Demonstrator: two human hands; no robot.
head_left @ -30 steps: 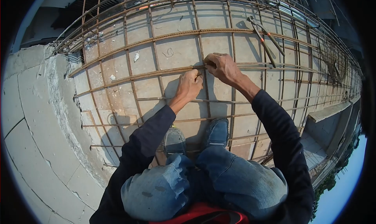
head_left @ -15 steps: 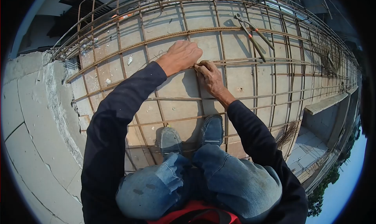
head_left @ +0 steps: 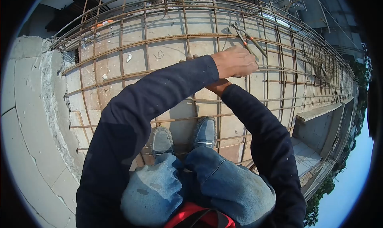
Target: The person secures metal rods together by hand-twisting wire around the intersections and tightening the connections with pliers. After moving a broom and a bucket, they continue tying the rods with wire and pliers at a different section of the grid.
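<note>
My left hand (head_left: 236, 62) is stretched across to the right, over my right forearm, with its fingers curled closed. What is in its fingers, if anything, is hidden. Right beside it are the long-handled pincers (head_left: 261, 49), resting on the rebar grid with orange marks on their handles; one handle runs down towards my hand. My right hand (head_left: 190, 57) stays at the steel bars (head_left: 190, 36), mostly covered by my left sleeve. Only a bit of its fingers shows past the sleeve, and their grip is hidden.
Tied rebar (head_left: 119, 77) spreads over pale boards beneath my shoes (head_left: 205, 133). A broken concrete edge (head_left: 54, 96) lies left. Bent tie wire (head_left: 158, 54) rests on the boards. At right, a recessed opening (head_left: 315, 134) drops below the deck.
My left hand has moved right from beside my right hand, crossing over that forearm towards the pincers. My left sleeve now covers most of my right hand. The view has shifted slightly.
</note>
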